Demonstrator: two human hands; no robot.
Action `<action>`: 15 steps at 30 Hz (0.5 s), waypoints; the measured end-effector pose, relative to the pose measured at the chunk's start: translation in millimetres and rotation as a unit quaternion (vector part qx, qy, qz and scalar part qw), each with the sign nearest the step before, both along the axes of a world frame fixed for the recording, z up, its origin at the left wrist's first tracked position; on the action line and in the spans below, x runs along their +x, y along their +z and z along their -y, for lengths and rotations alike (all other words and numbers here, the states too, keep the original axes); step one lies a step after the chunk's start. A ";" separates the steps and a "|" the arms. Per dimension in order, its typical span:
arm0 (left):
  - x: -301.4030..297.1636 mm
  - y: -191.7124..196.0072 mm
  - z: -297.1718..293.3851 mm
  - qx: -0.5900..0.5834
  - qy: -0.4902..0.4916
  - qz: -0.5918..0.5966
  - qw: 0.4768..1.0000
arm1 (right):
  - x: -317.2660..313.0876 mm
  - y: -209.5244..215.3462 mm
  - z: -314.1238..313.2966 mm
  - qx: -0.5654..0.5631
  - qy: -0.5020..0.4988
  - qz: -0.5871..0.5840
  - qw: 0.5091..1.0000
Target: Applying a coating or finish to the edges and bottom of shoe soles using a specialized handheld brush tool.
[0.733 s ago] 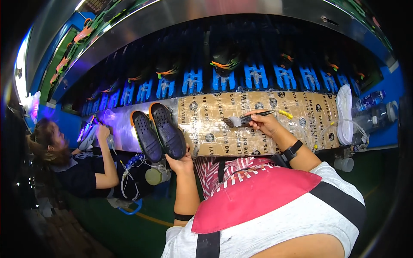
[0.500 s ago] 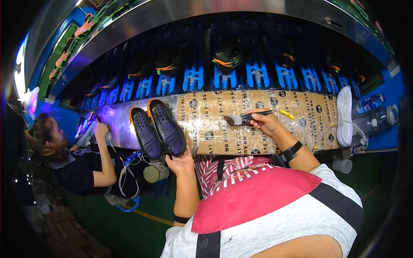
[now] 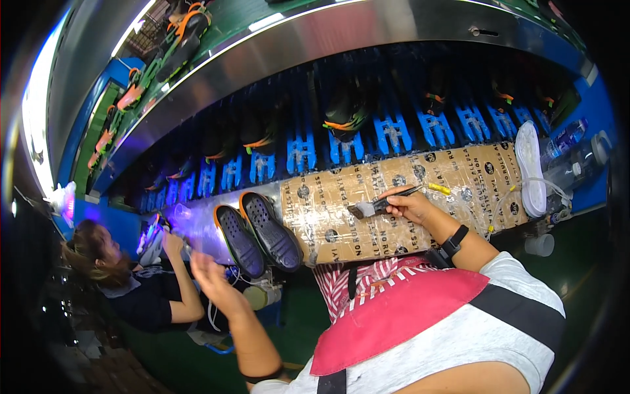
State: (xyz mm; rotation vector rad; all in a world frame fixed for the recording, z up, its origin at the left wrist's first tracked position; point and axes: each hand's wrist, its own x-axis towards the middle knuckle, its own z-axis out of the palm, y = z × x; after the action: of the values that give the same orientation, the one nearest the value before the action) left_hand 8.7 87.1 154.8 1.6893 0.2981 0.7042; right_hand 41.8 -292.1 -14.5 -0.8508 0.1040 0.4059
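Observation:
My right hand (image 3: 408, 205) is closed around the dark handle of a flat brush (image 3: 373, 208). Its dark bristles point left, just over the taped cardboard sheet (image 3: 341, 230). Two dark shoe soles with orange edging, a left one (image 3: 239, 243) and a right one (image 3: 270, 230), lie side by side at the cardboard's left edge. Small holes dot their far ends. Away to the left of the soles, my left hand (image 3: 216, 284) is raised with fingers apart and nothing in it.
A white sole (image 3: 530, 169) lies on the cardboard's right end, beside clear bottles (image 3: 581, 164) and thin tubing. Blue racks (image 3: 394, 134) holding dark shoes line the back. A co-worker (image 3: 157, 289) sits at left. Below the soles hangs a pale round container (image 3: 257, 297).
My left hand has let go of the soles and moved left, away from them. The view has shifted. My right hand still holds the brush over the cardboard.

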 end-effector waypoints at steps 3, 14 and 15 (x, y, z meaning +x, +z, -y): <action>64.7 54.2 -26.9 0.093 -0.033 0.014 0.995 | -0.5 0.5 1.1 -0.009 0.002 -0.003 1.000; 326.6 165.9 -116.4 0.486 0.126 0.062 0.863 | -2.8 -2.5 -1.9 0.004 -0.011 -0.041 0.999; 341.1 173.5 -114.3 0.507 0.112 0.077 0.851 | -4.6 -0.5 -1.3 0.005 -0.012 -0.044 0.999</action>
State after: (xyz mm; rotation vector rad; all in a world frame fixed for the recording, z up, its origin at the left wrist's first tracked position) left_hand 349.8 201.3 328.3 2.5965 -0.0269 1.3086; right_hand 37.1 -290.7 -15.0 -0.8205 0.1929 0.4207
